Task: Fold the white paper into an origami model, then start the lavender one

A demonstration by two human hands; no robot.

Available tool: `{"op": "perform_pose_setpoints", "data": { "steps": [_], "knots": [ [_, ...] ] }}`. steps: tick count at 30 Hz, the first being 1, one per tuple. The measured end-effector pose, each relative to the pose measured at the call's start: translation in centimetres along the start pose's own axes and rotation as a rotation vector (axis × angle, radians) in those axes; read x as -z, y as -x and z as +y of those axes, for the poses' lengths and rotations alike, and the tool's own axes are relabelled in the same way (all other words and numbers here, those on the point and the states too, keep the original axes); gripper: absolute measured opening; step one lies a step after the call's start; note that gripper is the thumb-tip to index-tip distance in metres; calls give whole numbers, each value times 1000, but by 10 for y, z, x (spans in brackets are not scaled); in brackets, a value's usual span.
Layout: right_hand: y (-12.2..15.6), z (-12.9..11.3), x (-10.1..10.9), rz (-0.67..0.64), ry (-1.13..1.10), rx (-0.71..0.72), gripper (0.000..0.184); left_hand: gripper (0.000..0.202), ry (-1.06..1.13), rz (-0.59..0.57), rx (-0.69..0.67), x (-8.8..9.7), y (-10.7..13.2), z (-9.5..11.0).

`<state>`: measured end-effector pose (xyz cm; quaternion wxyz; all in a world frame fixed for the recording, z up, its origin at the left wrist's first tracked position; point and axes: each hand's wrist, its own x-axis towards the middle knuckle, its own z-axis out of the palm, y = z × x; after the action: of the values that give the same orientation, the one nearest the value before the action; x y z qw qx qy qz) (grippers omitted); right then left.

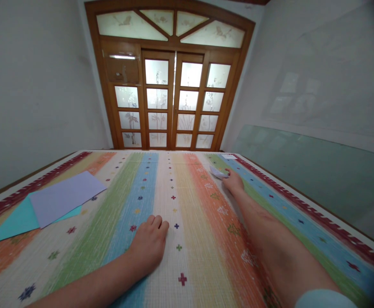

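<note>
My right hand (234, 182) reaches far out over the striped cloth. Its thumb and fingers pinch a small piece of folded pale lavender paper (218, 172), which has a pointed end to the left; I cannot tell its exact shape. Nearer to me, my left hand (151, 241) rests on the cloth with its fingers curled in, and nothing shows in it. Off to the left lie two flat sheets: a lavender sheet (66, 197) on top of a turquoise sheet (15, 220), partly covering it.
A tablecloth (170, 265) with coloured stripes and small cross and star patterns covers the table. A small white piece (228, 157) lies near the far right corner. Beyond the table stands a wooden door (174, 98) with glass panes. A pale green panel (302, 171) runs along the right.
</note>
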<state>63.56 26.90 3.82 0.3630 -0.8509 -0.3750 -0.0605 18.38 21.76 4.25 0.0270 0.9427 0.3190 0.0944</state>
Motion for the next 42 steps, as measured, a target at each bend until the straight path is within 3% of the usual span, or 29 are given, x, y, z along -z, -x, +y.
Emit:
{"op": "perform_pose_setpoints", "data": {
  "steps": [6, 10, 16, 18, 20, 23, 26, 28, 32, 34, 37, 40, 42],
  "knots": [
    [28, -28, 24, 155, -344, -66, 65, 18, -30, -2, -15, -1, -2, 0],
    [75, -56, 36, 117, -621, -141, 61, 20, -70, -23, -25, 2, -2, 4],
    [168, -100, 64, -340, -964, -264, 40, 28, -93, -129, -16, 7, -11, 25],
    [190, -112, 74, -605, -1231, -478, 41, 28, -75, -142, -35, 10, -15, 25],
    [203, -121, 81, -688, -1361, -578, 41, 27, -39, -159, -69, 16, -18, 16],
    [208, -126, 81, -671, -1414, -649, 41, 21, 48, -187, -137, 31, -23, -12],
    [209, -122, 74, -657, -1427, -718, 39, 26, 123, -226, -152, 48, -29, -56],
    [213, -118, 68, -661, -1441, -715, 34, 29, 115, -176, -72, 58, -34, -91],
    [225, -114, 57, -716, -1462, -649, 36, 38, -37, 6, 248, 71, -38, -166],
    [230, -113, 52, -751, -1393, -555, 34, 41, -104, 43, 382, 72, -34, -199],
    [234, -110, 45, -658, -1169, -286, 26, 44, -183, 45, 521, 69, -22, -238],
    [235, -106, 41, -565, -938, -13, 25, 49, -219, 9, 616, 63, -10, -264],
    [237, -104, 40, -533, -845, 78, 26, 55, -220, -26, 650, 59, -4, -276]
  ]
}}
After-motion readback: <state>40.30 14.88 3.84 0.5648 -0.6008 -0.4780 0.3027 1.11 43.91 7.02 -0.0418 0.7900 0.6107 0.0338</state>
